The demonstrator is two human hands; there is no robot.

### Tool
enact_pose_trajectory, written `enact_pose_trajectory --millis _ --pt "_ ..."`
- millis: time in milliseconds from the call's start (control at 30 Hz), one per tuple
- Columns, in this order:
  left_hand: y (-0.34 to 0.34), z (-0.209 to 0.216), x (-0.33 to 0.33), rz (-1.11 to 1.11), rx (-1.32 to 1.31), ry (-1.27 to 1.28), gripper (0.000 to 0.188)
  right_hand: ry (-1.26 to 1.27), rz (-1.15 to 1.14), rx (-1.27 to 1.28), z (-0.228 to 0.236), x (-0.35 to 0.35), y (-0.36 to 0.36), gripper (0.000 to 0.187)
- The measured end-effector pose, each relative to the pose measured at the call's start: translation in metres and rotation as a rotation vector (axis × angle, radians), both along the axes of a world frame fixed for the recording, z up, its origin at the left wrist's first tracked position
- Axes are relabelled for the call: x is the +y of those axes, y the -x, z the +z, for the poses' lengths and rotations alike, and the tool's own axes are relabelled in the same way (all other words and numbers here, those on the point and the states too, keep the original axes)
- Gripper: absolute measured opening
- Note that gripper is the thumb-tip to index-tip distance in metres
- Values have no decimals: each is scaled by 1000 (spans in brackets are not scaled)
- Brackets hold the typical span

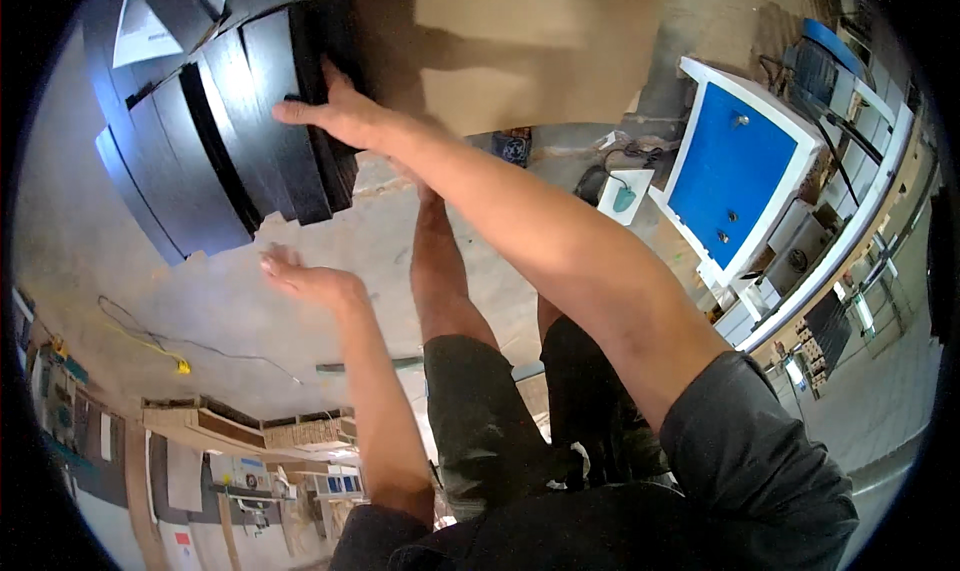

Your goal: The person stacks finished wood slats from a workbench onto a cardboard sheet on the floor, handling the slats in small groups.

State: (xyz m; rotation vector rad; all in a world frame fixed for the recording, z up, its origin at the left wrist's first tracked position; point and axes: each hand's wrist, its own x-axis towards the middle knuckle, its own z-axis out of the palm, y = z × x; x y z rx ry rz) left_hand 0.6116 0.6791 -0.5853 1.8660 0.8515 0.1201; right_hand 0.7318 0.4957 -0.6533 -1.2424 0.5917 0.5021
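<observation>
Several black-painted boards (262,101) lie side by side at the upper left, their near ends stepped and uneven. My right hand (345,116) reaches across and rests at the right edge of these boards. Its thumb and a finger are spread apart against the black surface, while the remaining fingers are hidden. Just below the near ends of the boards, my left hand (300,274) is held out with its fingers extended. It appears apart from the boards and has nothing in it.
A large brown sheet (530,61) lies beyond my right arm. To the right stands a white-framed blue panel (733,161) with metal fittings. A cord with a yellow plug (183,367) trails on the floor (230,316). Wooden shelving (215,426) stands at the lower left.
</observation>
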Motion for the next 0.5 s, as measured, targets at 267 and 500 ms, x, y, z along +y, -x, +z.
enact_pose_trajectory --millis 267,500 --pt "11 -83 9 380 48 1208 129 -96 -140 -33 25 18 -2 117" --pt "-10 -81 -22 456 -266 1638 123 -316 -22 115 35 15 -12 75"
